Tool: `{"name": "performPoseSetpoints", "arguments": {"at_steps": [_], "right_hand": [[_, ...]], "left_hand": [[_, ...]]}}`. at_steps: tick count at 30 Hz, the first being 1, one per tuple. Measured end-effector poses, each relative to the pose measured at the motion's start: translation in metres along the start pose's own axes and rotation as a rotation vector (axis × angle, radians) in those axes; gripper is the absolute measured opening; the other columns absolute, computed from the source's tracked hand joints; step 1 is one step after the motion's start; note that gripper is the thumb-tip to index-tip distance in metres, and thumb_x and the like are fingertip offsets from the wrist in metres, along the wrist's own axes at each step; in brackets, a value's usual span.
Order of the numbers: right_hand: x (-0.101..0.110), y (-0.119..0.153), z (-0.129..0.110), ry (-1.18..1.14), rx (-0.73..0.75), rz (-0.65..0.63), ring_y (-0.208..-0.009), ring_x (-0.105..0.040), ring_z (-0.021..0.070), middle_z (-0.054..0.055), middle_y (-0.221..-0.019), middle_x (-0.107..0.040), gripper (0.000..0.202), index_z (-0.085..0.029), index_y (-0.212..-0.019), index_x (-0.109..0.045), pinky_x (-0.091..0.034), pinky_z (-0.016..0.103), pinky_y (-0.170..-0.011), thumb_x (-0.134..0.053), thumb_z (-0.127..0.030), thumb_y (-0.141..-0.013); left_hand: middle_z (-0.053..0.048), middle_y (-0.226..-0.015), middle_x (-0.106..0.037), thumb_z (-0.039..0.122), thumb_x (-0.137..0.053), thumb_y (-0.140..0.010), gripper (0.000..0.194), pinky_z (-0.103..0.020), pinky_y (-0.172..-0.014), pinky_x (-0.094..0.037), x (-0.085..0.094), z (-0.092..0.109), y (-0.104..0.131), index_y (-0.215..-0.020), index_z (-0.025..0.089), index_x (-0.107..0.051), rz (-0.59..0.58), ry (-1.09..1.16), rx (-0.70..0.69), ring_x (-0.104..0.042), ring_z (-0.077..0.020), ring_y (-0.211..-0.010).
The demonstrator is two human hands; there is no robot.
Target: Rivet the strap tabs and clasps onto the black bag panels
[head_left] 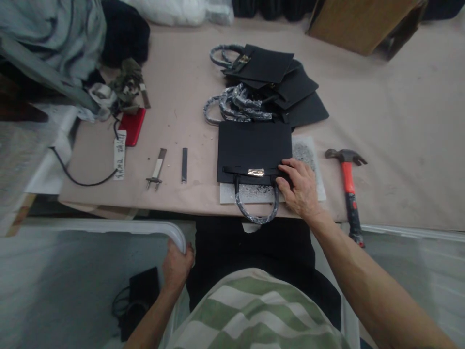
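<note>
A flat black handbag panel (254, 140) lies on a speckled white slab (305, 152) at the table's front edge. Across its lower part runs a dark strap with a gold-coloured clasp (256, 172). A plastic-wrapped handle (254, 218) loops from that side over the edge. My right hand (300, 186) grips the panel's lower right corner, fingers bent on top and thumb by the strap's end. Below the table on the left, my left hand (176, 264) is closed round the rounded corner of a white plastic bin (119, 226).
Behind the panel, more black handbag panels (294, 87) with wrapped handles are piled. A claw hammer (348, 186) lies at right, its grip past the edge. Leftward are a two-pronged metal tool (157, 169), a dark flat strip (184, 165) and a red object (132, 127). A cardboard box (363, 24) stands behind.
</note>
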State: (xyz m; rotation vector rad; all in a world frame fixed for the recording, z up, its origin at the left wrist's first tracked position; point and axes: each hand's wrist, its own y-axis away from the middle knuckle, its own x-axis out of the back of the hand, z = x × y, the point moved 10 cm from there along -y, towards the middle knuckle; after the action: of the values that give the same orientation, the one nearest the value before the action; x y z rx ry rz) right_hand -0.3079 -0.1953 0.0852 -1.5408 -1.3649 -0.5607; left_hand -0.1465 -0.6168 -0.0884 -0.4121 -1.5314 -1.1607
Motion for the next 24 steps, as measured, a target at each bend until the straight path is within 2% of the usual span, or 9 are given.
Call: {"name": "performPoseSetpoints", "arguments": {"at_steps": [10,16,24], "right_hand": [[0.004,-0.003,-0.002,-0.007,0.033,0.017,-0.123,-0.055,0.0316,0.014,-0.129,-0.063,0.032,-0.019,-0.121,-0.063,-0.043,0.052,-0.106,-0.054,-0.036,-0.096],[0.0038,-0.0049,-0.0044,0.007,0.091,0.033,-0.119,-0.058,0.0323,0.016,-0.126,-0.064,0.03,-0.017,-0.119,-0.063,-0.045,0.053,-0.103,-0.057,-0.033,-0.094],[-0.0006,-0.0082,-0.0082,0.033,0.142,0.039,-0.119,-0.058,0.0344,0.018,-0.123,-0.063,0.035,-0.014,-0.121,-0.063,-0.046,0.054,-0.1,-0.056,-0.034,-0.093]], "left_hand": [[-0.022,-0.098,-0.072,0.048,-0.05,-0.097,0.06,-0.044,-0.082,-0.054,-0.0041,-0.0008,-0.0026,-0.136,0.002,-0.046,-0.041,-0.103,0.042,-0.073,-0.0389,-0.093],[-0.024,-0.106,-0.071,0.047,-0.051,-0.097,0.063,-0.044,-0.084,-0.055,-0.0073,-0.0017,-0.0042,-0.14,0.001,-0.043,-0.056,-0.099,0.066,-0.073,-0.0382,-0.097],[-0.023,-0.114,-0.07,0.04,-0.053,-0.096,0.059,-0.042,-0.087,-0.056,-0.0033,0.0004,-0.0057,-0.14,0.002,-0.043,-0.04,-0.06,0.065,-0.071,-0.036,-0.103]]}}
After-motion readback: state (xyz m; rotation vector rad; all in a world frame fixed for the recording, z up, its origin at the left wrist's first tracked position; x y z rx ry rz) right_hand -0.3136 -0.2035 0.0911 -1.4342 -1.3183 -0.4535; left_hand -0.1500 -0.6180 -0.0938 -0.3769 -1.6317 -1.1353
